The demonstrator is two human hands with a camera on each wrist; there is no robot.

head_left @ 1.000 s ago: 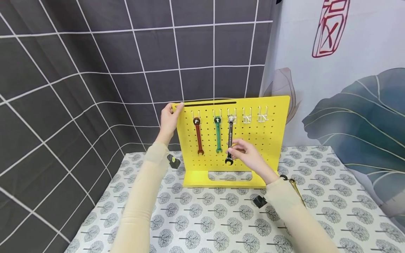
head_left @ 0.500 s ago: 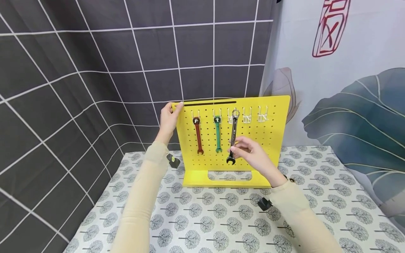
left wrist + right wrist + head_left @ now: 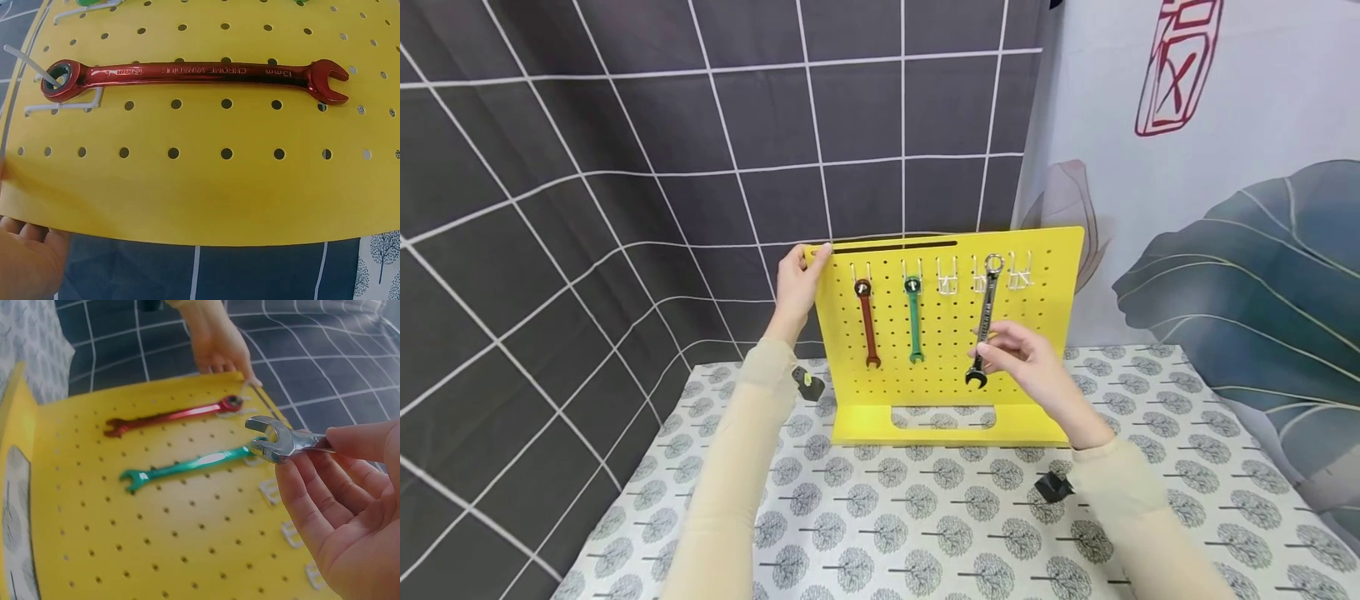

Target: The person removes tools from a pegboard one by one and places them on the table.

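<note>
My right hand (image 3: 1026,358) pinches a silver combination wrench (image 3: 987,312) low on its shank, ring end up, in front of the yellow pegboard (image 3: 895,387). In the right wrist view its open-end jaws point away from the fingers. At the board's top left corner my left hand (image 3: 797,287) grips the edge, thumb in front and fingers behind. A red wrench (image 3: 200,73) marked 13mm hangs by its ring end on a white hook nearest that hand. Beside it a green wrench (image 3: 914,321) hangs the same way.
White wire hooks (image 3: 947,279) without wrenches line the board's upper right, one partly behind the held wrench. The board's base stands on a tree-patterned tablecloth (image 3: 880,517). A dark gridded curtain (image 3: 760,125) hangs behind, with a pale printed cloth (image 3: 1097,100) to the right.
The silver wrench has come away from the third hook and moved right with my right hand, now in front of the fourth hook. My left hand stays on the board's corner.
</note>
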